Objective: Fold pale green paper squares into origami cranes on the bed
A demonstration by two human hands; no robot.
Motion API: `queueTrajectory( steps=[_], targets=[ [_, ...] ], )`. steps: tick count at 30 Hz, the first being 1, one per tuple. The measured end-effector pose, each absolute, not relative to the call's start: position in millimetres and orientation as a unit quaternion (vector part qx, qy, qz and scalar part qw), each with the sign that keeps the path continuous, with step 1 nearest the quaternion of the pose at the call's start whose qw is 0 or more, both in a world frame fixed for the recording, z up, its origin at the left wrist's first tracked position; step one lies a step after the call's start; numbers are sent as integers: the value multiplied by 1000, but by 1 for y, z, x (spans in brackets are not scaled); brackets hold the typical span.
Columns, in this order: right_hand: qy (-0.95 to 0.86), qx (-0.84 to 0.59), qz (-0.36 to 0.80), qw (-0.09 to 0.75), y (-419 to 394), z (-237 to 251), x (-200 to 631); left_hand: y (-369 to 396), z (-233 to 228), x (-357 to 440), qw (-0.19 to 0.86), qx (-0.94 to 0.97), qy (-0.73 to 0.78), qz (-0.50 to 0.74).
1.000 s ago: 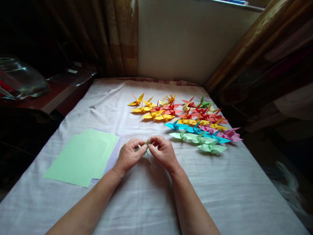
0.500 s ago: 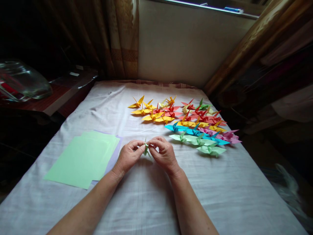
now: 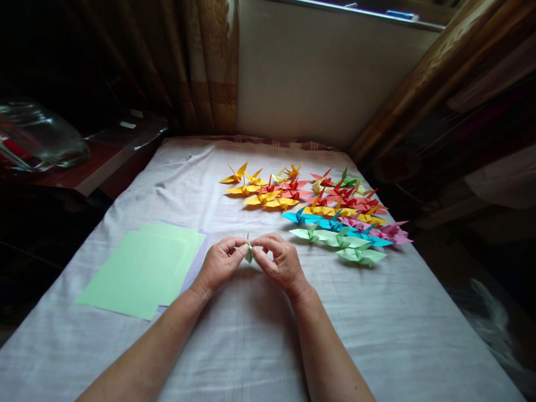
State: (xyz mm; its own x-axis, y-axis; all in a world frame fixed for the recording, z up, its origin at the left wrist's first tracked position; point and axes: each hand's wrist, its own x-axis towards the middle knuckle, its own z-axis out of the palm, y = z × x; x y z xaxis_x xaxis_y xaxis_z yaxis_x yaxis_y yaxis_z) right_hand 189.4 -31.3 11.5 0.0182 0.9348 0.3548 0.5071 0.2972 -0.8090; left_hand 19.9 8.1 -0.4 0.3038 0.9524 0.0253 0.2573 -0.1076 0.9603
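Between my two hands is a small piece of folded light green paper, partly hidden by the fingers; a thin point sticks up above them and a wider part hangs below. My left hand pinches it from the left with thumb and forefinger. From the right, my right hand pinches it the same way. Left of my left hand lie light green paper sheets, overlapping, with a purple sheet showing beneath. Right of my right hand sit pale green paper cranes.
Behind the pale green cranes stand rows of blue, yellow, red and pink paper cranes. A white cloth covers the surface. A glass jar lies on a dark side table at left. Curtains hang behind.
The folded green paper has turned slightly between my fingers, and its lower part looks narrower and more upright. Both hands stay in nearly the same place.
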Motion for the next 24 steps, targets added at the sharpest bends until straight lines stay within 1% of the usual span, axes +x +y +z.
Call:
queueTrajectory(
  steps=[10,17,24],
  targets=[
    [-658,-557,225,455,-33,15,185,8,1,19,467,657,468,362],
    [-681,-568,164,432,-33,12,186,7,3,20,466,662,461,364],
    [-702,-558,113,428,-33,8,183,7,2,20,464,656,467,369]
  ],
)
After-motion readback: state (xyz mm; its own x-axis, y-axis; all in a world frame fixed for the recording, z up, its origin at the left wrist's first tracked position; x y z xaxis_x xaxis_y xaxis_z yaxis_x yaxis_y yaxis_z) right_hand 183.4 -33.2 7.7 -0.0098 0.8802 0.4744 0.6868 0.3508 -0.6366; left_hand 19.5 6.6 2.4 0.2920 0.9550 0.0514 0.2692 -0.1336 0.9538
